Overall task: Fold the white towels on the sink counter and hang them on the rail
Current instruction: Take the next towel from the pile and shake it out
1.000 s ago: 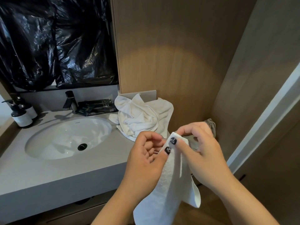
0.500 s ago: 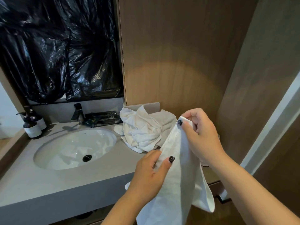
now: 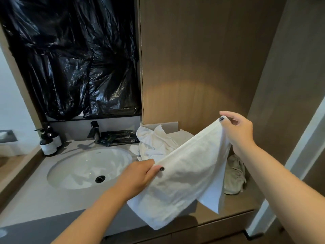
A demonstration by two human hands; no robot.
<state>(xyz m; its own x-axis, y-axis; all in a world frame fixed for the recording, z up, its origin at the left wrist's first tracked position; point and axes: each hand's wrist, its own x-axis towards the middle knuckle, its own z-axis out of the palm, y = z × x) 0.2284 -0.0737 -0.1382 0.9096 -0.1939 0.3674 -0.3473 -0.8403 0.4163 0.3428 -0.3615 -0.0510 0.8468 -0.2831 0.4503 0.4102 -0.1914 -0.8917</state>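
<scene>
A white towel is stretched between both my hands above the counter's right side, its lower part hanging down over the front edge. My left hand pinches its lower left corner. My right hand pinches the upper right corner, held higher. Behind the stretched towel, a crumpled pile of white towels lies on the grey sink counter against the wooden wall. No rail is in view.
A white basin with a black faucet sits left of the pile. Two dark pump bottles stand at the back left. Dark sachets lie behind the basin. A grey cloth lies on the wooden ledge at right.
My hands have moved apart: the right one rose up and to the right, the left one went lower and left, and the towel between them spread out from a bunched strip.
</scene>
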